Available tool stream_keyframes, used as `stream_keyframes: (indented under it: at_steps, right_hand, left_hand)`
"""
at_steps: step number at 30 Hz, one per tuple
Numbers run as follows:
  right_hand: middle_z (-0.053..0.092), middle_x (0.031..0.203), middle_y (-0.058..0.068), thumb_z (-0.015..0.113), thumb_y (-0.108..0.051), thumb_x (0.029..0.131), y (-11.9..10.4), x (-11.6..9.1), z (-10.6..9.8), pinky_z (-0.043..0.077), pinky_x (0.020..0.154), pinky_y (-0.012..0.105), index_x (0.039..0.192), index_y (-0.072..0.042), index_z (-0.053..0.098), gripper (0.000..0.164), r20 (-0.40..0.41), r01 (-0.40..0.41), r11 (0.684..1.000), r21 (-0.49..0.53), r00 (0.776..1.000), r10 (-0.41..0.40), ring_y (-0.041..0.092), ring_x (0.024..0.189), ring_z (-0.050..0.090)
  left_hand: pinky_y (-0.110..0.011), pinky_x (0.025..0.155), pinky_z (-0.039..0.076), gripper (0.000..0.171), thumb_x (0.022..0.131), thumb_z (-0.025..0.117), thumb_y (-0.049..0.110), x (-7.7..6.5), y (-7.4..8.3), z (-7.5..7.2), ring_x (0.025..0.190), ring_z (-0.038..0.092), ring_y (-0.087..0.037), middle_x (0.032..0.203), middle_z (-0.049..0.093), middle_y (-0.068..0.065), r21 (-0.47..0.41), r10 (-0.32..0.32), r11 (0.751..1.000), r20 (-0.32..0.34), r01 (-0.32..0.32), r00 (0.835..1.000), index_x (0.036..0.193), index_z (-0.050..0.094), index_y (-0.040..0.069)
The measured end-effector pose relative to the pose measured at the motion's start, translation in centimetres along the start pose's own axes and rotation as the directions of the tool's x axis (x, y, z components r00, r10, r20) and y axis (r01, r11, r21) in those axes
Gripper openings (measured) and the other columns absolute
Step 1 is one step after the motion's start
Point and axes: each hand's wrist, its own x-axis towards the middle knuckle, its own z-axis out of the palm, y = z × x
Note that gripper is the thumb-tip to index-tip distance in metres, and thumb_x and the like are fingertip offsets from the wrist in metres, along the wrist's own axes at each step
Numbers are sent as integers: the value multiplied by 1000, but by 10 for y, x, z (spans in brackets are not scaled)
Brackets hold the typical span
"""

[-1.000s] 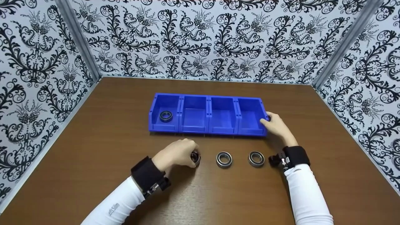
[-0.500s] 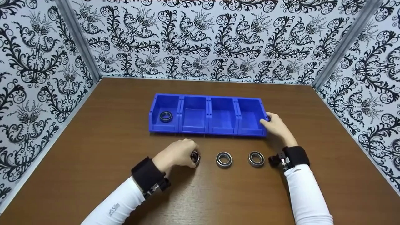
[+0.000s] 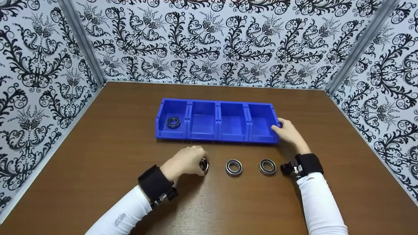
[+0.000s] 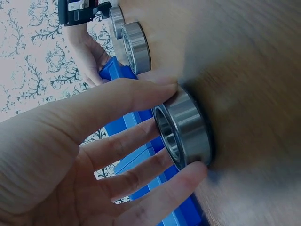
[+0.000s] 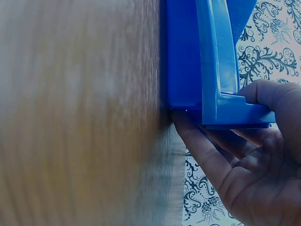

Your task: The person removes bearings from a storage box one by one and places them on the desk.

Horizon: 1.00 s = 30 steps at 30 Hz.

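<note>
My left hand (image 3: pixel 186 160) grips a metal ball bearing (image 4: pixel 190 125) on the brown table, thumb on one side and fingertips round the other. In the head view that bearing (image 3: pixel 204 165) is partly hidden by the hand. To its right lie two more bearings, a middle one (image 3: pixel 233 167) and a right one (image 3: pixel 267 166). Behind them stands a blue four-bin organizer (image 3: pixel 217 137); its leftmost bin holds another bearing (image 3: pixel 173 122). My right hand (image 3: pixel 290 133) holds the organizer's right end, the thumb over the side wall's edge (image 5: pixel 251 110) and the fingers against the outside.
The brown wooden table (image 3: pixel 130 107) is bounded by patterned panels (image 3: pixel 209 42) at the back and both sides. Grey metal posts (image 3: pixel 83 42) stand at the back corners. Each wrist wears a black band (image 3: pixel 309 162) with a small camera.
</note>
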Motion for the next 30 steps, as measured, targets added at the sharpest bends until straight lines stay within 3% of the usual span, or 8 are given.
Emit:
stream_keyframes:
  at_steps: [18,30]
  right_hand:
    - [64,127,35,49,-13,100,0,0,1,48,79,16,142,14,48,50,-11,-16,1000,-14,1000,16,21,97,66]
    - [62,128,36,48,-12,101,0,0,1,48,77,15,144,16,45,52,7,-2,1000,-14,1000,2,29,101,67]
  left_hand:
    - [-51,85,57,30,67,87,9,1,-2,3,98,69,-35,99,72,-15,8,4,1000,-20,-4,1000,96,78,8]
    - [-49,84,56,30,65,86,8,0,-1,7,96,68,-33,96,72,-13,46,32,998,-53,-30,998,94,77,6]
